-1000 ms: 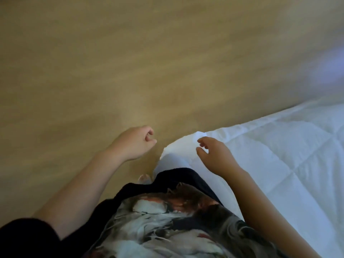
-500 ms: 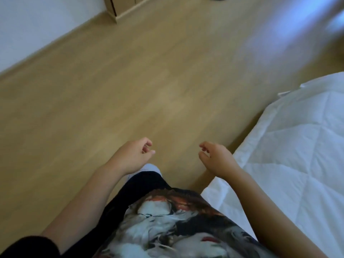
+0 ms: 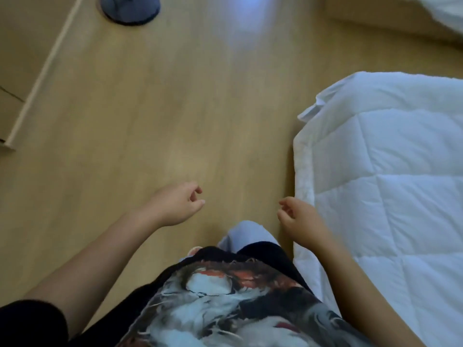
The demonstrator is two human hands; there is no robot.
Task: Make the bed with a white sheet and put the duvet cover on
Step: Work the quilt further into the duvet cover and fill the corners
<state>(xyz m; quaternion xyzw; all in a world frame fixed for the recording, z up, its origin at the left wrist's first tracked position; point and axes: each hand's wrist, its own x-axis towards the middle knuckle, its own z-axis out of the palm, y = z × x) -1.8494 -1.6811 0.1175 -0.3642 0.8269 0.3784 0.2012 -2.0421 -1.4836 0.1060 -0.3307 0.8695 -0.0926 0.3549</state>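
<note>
The fingers (image 3: 195, 192) of the left hand (image 3: 175, 207) were loosely curled and held nothing, hanging above the wooden floor (image 3: 150, 121). The fingers (image 3: 285, 204) of the right hand (image 3: 302, 221) were loosely curled and empty too, just beside the hemmed edge of the duvet (image 3: 390, 196); whether they touched it could not be told. The duvet, white and quilted, lay spread at the person's right. Farther ahead a dark round base (image 3: 130, 11) stood on the floor, with pale wooden furniture (image 3: 17, 58) at the left.
</note>
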